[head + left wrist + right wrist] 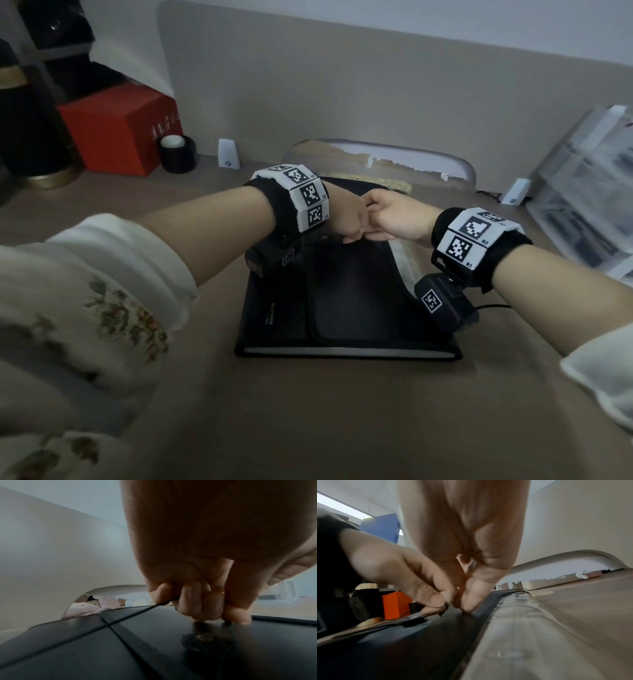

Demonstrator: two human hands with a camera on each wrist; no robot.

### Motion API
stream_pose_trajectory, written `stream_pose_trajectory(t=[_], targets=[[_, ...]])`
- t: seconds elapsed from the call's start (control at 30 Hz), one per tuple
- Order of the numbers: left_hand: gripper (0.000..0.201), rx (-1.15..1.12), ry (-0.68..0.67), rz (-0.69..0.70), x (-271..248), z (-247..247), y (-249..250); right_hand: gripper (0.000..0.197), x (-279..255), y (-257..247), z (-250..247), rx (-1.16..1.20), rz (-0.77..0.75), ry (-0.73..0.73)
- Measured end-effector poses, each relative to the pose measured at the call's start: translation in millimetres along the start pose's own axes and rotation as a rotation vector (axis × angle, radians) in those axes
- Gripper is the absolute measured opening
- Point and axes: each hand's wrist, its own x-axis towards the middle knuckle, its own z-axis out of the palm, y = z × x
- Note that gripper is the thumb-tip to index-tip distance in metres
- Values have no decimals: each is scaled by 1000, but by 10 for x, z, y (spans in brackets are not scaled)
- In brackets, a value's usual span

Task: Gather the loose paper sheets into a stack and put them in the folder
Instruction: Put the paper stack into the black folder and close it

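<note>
Folder [346,301] lies flat on the desk [308,428], flap shut, sheets' white edge showing at its near side. Above its button [204,637], left hand [346,219] and right hand [394,219] both pinch the thin black string [120,619]; a slipped pinch would likely let it unwind and the flap spring loose

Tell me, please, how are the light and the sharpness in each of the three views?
Head view: dim, flat light, edges bent by the wide lens, the folder nearly featureless black. Left wrist view: the left hand fills the frame, dark and soft, against a brighter wall. Right wrist view: the right hand is blurred, brighter light behind at upper left.
</note>
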Motion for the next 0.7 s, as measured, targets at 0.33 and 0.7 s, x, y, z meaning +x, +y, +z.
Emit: stream_pose_trajectory(t=[0.33, 0.7], targets=[[18, 2, 28, 57, 163, -69, -119, 12, -11, 35, -2, -112, 7, 109], [10, 133, 150, 26, 180, -76, -164, 18, -138, -61, 22, -419, -188, -38]])
